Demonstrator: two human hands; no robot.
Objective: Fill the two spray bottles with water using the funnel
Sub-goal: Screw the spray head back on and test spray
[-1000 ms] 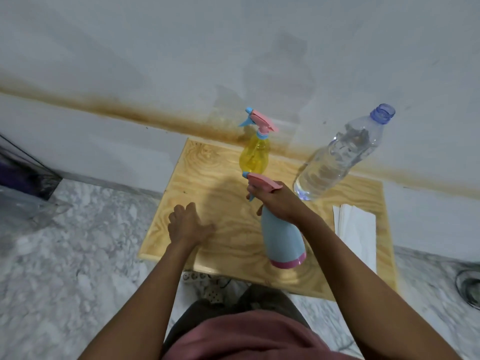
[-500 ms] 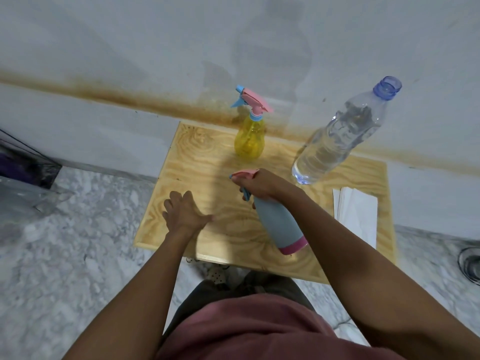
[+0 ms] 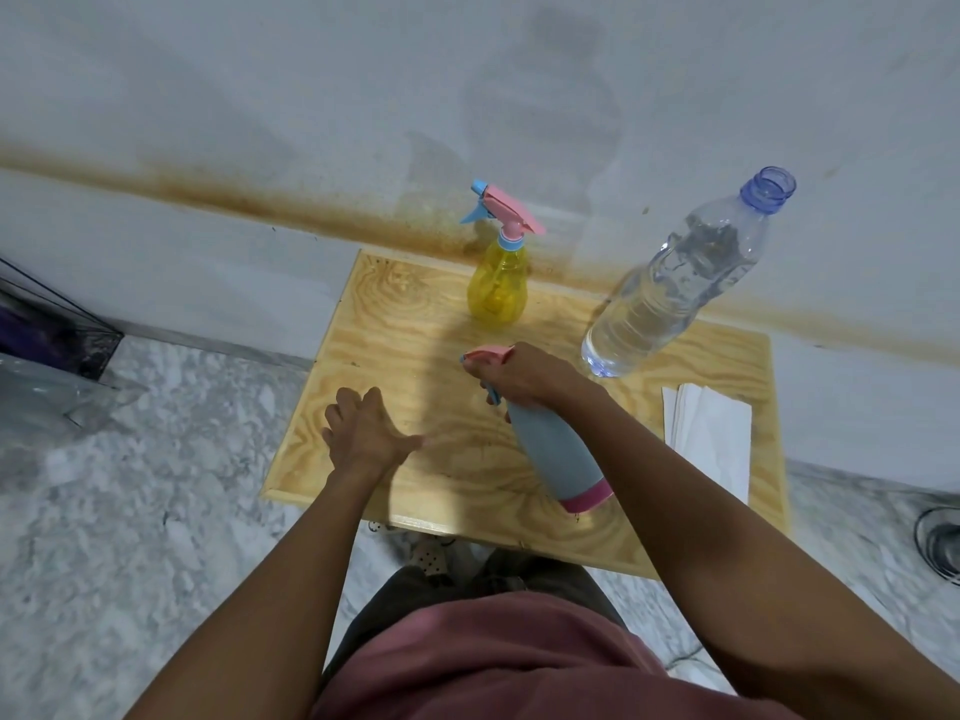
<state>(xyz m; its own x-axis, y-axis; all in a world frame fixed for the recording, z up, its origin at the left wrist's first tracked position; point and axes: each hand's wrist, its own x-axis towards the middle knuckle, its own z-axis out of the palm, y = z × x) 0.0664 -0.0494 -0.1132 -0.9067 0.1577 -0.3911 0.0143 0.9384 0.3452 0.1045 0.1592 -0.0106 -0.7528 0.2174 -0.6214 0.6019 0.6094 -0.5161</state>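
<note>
A blue spray bottle (image 3: 558, 457) with a pink base and pink trigger head leans away from me on the wooden board (image 3: 415, 324). My right hand (image 3: 524, 376) grips its neck and trigger head. A yellow spray bottle (image 3: 497, 288) with a pink and blue head stands upright at the board's far edge. To its right a clear water bottle (image 3: 670, 288) with an uncapped blue neck stands partly filled. My left hand (image 3: 363, 431) hovers over the board's left part, fingers relaxed, holding nothing. No funnel is in view.
Folded white paper towels (image 3: 711, 433) lie on the board's right side. A stained wall rises right behind the board. Marble floor surrounds it, with a dark object (image 3: 57, 330) at far left and a round metal thing (image 3: 943, 543) at the right edge.
My right hand has tipped the blue spray bottle farther away from me, its head swinging toward the yellow bottle. The left hand has stayed about where it was.
</note>
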